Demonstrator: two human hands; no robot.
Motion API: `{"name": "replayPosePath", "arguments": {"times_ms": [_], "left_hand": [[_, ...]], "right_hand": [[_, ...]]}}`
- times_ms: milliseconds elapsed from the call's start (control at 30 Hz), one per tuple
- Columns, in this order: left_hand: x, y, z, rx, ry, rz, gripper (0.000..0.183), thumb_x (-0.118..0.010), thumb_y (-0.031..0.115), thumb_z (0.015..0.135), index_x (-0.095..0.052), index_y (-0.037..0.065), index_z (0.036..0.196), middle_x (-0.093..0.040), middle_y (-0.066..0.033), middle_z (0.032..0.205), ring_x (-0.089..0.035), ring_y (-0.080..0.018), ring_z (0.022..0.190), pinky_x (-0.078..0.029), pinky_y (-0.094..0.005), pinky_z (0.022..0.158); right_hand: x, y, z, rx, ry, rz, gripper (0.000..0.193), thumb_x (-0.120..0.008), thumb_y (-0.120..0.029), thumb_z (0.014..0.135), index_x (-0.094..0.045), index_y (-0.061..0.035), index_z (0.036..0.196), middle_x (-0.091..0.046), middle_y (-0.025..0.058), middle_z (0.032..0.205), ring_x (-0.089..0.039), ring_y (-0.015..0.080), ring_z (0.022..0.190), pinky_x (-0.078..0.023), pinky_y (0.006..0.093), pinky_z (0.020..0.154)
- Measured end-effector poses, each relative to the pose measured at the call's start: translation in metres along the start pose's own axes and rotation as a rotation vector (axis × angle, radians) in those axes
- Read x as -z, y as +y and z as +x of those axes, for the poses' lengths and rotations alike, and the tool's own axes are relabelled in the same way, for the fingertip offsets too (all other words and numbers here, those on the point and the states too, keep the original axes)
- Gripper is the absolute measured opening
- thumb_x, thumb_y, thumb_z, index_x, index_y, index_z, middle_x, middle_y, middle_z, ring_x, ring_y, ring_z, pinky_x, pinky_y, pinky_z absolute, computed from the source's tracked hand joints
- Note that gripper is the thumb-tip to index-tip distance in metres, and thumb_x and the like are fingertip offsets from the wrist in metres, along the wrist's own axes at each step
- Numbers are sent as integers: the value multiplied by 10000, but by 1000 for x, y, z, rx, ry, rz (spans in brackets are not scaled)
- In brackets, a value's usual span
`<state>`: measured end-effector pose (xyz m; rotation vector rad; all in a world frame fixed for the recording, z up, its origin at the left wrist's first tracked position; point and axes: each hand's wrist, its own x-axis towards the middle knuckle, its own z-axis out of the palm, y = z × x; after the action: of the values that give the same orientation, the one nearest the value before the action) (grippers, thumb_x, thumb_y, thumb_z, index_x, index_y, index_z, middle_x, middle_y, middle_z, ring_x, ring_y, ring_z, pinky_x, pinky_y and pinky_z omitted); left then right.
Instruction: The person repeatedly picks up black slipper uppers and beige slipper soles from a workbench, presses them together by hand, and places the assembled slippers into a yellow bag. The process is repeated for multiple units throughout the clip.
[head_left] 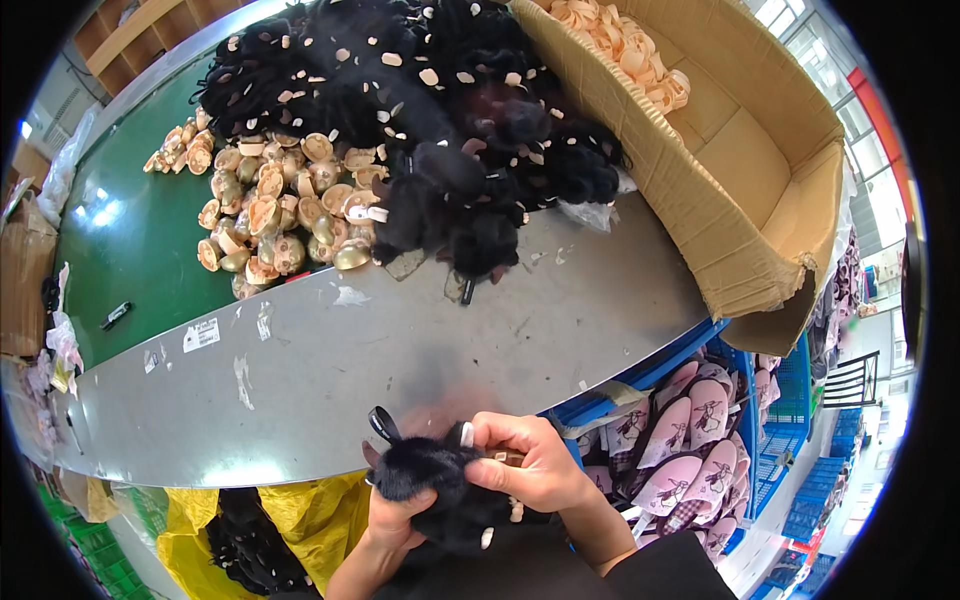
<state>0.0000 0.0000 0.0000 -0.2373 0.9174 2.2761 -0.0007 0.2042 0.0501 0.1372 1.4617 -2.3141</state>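
A small black plush toy (425, 470) with a dark loop strap (382, 424) and a brownish ear is held low in front of me, past the table's near edge. My left hand (395, 515) is closed round its lower left side, thumb on the fur. From the right, my right hand (535, 465) pinches the plush, thumb and fingers closed at its upper right side. A small whitish piece (467, 434) shows at these fingertips; whether it is part of the toy I cannot tell. Several pale bits hang below the right hand.
A heap of black plush pieces (440, 110) covers the far table beside gold-and-peach plastic doll heads (265, 205). At right stands a cardboard box (735, 150) with peach plastic parts. Pink slippers (690, 440) fill blue crates below; a yellow bag (310, 510) sits lower left.
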Motion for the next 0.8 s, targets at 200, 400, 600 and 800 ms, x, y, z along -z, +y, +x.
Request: {"name": "replayPosePath", "arguments": {"times_ms": [200,400,600,800], "left_hand": [[-7,21,7,-43,80,0,392,-636,0,928,-580,-50,1314,-674,-138,1264,-659,-259,1159,-490,-399,1062],[-11,27,9,28,78,-111,391,-613,22,958,-561,-62,1336,-629,-172,1336,-633,-261,1209,-496,-405,1062],[11,17,5,21,-40,62,755,-713,216,879,-401,-92,1494,-536,-214,1461,-564,-308,1311,-455,-433,1121],[13,7,-3,18,-40,266,680,-606,223,926,-369,-62,1497,-472,-226,1515,-508,-346,1379,-442,-503,1137]], "right_hand": [[-1,7,6,38,53,-41,206,-708,-169,992,-549,-43,956,-457,-67,826,-383,22,722,-332,205,613],[-1,5,10,20,50,-44,203,-701,-169,996,-550,-41,950,-465,-66,828,-392,21,724,-341,196,618],[1,0,8,15,36,2,190,-665,-168,1017,-574,-36,915,-521,-62,788,-429,11,694,-372,194,607],[7,6,9,104,191,-43,283,-609,-257,1048,-603,-24,889,-595,-18,769,-466,25,608,-370,197,545]]}}
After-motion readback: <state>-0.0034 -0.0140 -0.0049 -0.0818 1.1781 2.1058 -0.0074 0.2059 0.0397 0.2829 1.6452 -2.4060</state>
